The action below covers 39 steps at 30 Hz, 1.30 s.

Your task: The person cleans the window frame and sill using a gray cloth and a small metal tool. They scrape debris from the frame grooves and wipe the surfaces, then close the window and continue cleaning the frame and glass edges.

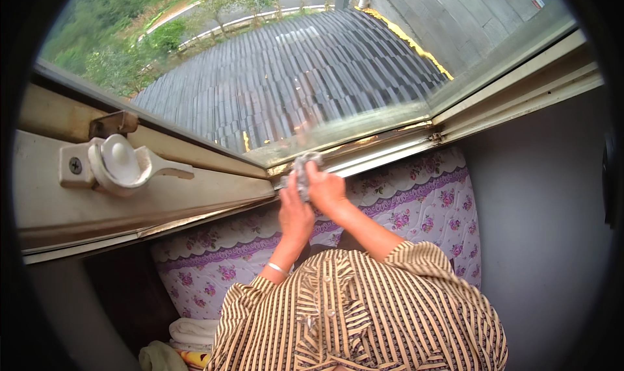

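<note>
A crumpled grey cloth (303, 176) is pressed against the lower part of the window, by the inner edge of the sliding sash frame (214, 186). My right hand (327, 191) grips the cloth from the right, with the thumb side uppermost. Close beside it, my left hand (296, 220) has its fingers against the cloth's lower left part. A silver bangle (278, 268) circles my left wrist. Under the cloth runs the metal window track (373, 155), stained brown and yellowish in places. The glass just above the hands shows a blurred reflection.
A white crescent window latch (119, 161) juts from the sash at left. Below the sill lies a quilted floral bed cover (419, 215), with folded bedding (192, 331) at lower left. A grey wall (526, 225) stands at right. Outside is a dark tiled roof (292, 78).
</note>
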### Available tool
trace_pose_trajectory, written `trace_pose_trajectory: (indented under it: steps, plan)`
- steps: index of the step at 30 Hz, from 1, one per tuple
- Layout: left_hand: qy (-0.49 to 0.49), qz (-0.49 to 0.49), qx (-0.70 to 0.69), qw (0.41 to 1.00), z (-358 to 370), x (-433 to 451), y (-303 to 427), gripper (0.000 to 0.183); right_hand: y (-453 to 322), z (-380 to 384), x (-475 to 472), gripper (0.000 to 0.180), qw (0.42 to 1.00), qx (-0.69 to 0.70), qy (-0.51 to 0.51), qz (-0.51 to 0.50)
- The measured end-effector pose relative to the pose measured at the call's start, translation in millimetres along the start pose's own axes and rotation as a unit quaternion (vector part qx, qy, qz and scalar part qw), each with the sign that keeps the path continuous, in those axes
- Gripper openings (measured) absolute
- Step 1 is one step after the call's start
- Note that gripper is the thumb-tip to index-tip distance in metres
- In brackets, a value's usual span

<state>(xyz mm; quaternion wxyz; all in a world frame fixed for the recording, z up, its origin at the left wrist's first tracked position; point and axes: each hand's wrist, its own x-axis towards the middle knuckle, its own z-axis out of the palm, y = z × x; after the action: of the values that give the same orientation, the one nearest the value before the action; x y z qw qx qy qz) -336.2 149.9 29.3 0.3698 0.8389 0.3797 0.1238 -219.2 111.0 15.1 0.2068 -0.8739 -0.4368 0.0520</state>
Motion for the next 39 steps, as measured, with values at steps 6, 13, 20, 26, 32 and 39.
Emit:
trace_pose_trajectory:
  steps: [6,13,20,26,32,39]
  plan:
    - [0.048,0.001,0.025,0.999,-19,-17,-23,0.079,-42,12,11,0.015,0.992,0.099,-0.05,-0.057]
    - [0.064,0.093,0.017,0.993,-17,-15,7,0.065,30,26,16,0.022,0.832,0.553,-0.034,-0.019]
    - [0.112,0.313,-0.031,0.943,-10,-13,53,0.045,63,-49,-11,0.026,0.591,0.779,-0.017,0.209]
    - [0.143,0.376,-0.059,0.914,0,-4,57,0.021,81,-63,-26,0.022,0.497,0.816,-0.015,0.293]
    - [0.07,0.351,-0.062,0.932,17,14,39,0.016,94,-56,-29,0.017,0.659,0.707,-0.038,0.256]
    - [-0.001,0.292,-0.135,0.947,33,34,56,0.025,133,-29,-14,0.014,0.919,0.309,0.142,0.202]
